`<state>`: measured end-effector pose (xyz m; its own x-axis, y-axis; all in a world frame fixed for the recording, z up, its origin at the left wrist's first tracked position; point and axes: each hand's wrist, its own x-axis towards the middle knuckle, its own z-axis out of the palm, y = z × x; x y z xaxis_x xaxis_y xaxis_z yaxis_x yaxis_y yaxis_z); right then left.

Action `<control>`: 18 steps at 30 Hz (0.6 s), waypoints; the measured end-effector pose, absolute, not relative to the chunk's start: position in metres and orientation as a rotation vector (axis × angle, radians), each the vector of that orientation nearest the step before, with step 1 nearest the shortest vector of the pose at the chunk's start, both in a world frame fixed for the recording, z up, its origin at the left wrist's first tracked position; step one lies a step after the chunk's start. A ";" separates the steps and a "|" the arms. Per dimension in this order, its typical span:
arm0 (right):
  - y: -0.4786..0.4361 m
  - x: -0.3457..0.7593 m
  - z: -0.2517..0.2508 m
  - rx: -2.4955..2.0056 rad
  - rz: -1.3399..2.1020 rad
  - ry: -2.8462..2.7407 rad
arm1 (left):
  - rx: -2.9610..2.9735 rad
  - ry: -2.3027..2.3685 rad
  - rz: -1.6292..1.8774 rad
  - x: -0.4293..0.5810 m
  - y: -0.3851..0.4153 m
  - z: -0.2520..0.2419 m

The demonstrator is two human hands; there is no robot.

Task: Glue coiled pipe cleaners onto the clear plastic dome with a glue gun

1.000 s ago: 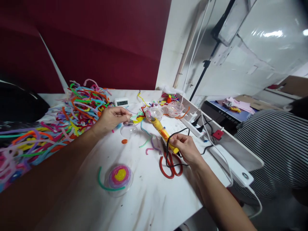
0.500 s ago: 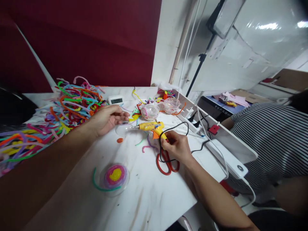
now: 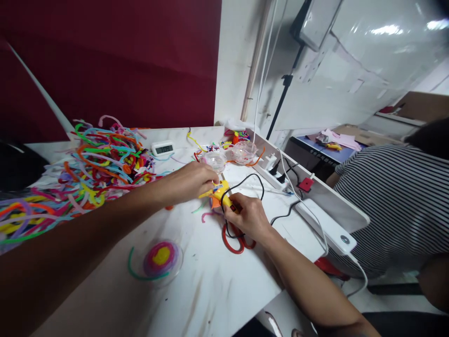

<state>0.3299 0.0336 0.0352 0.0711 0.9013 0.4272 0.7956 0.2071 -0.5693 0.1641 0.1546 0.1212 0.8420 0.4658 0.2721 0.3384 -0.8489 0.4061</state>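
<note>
My right hand (image 3: 245, 217) is closed around the handle of a yellow glue gun (image 3: 220, 191) with a black cord (image 3: 252, 187), held low over the white table (image 3: 217, 285). My left hand (image 3: 191, 180) lies over the gun's front end with its fingers curled; whatever is under them is hidden. Red-handled scissors (image 3: 233, 241) lie just beneath my right hand. A clear dome holding a pink and yellow pipe-cleaner spiral (image 3: 162, 257) sits nearer to me, ringed by a green pipe cleaner.
A big heap of coloured pipe cleaners (image 3: 91, 164) covers the table's left side. A small digital clock (image 3: 163, 148) and two clear bowls (image 3: 231, 157) stand at the back. A white power strip (image 3: 277, 175) runs along the right edge. A person in a striped shirt (image 3: 393, 206) sits to the right.
My right hand has lowered the glue gun toward the table and turned its nozzle left. My left hand has moved right from the clear dome onto the gun's front end.
</note>
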 end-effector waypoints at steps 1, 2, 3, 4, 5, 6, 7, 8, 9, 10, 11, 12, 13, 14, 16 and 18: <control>0.034 0.330 0.035 -1.600 0.168 -1.741 | 2.734 0.578 0.454 0.167 0.154 0.119; 0.034 0.331 0.035 -1.602 0.159 -1.749 | 2.787 0.571 0.391 0.169 0.153 0.116; 0.034 0.331 0.035 -1.605 0.151 -1.758 | 2.839 0.579 0.333 0.171 0.153 0.114; 0.034 0.331 0.034 -1.610 0.144 -1.764 | 2.894 0.593 0.284 0.172 0.153 0.112; 0.034 0.332 0.034 -1.616 0.136 -1.770 | 2.950 0.603 0.243 0.173 0.153 0.110; 0.034 0.332 0.034 -1.623 0.129 -1.775 | 3.004 0.603 0.212 0.173 0.153 0.109; 0.034 0.332 0.034 -1.630 0.122 -1.780 | 3.053 0.591 0.192 0.174 0.152 0.109; 0.034 0.332 0.034 -1.636 0.118 -1.787 | 3.097 0.569 0.176 0.174 0.151 0.109; 0.034 0.332 0.034 -1.642 0.114 -1.794 | 3.133 0.544 0.157 0.173 0.149 0.110; 0.034 0.332 0.033 -1.649 0.111 -1.800 | 3.165 0.523 0.131 0.173 0.147 0.111; 0.034 0.332 0.033 -1.655 0.108 -1.806 | 3.193 0.512 0.099 0.173 0.146 0.112; 0.034 0.332 0.033 -1.663 0.106 -1.810 | 3.217 0.501 0.066 0.173 0.144 0.113; 0.034 0.332 0.033 -1.671 0.104 -1.813 | 3.232 0.490 0.034 0.174 0.143 0.113; 0.034 0.332 0.034 -1.679 0.101 -1.815 | 3.227 0.491 0.008 0.175 0.143 0.113; 0.033 0.331 0.035 -1.694 0.100 -1.820 | 3.168 0.523 -0.019 0.178 0.143 0.113; 0.033 0.331 0.036 -1.706 0.105 -1.825 | 3.090 0.589 -0.028 0.182 0.145 0.113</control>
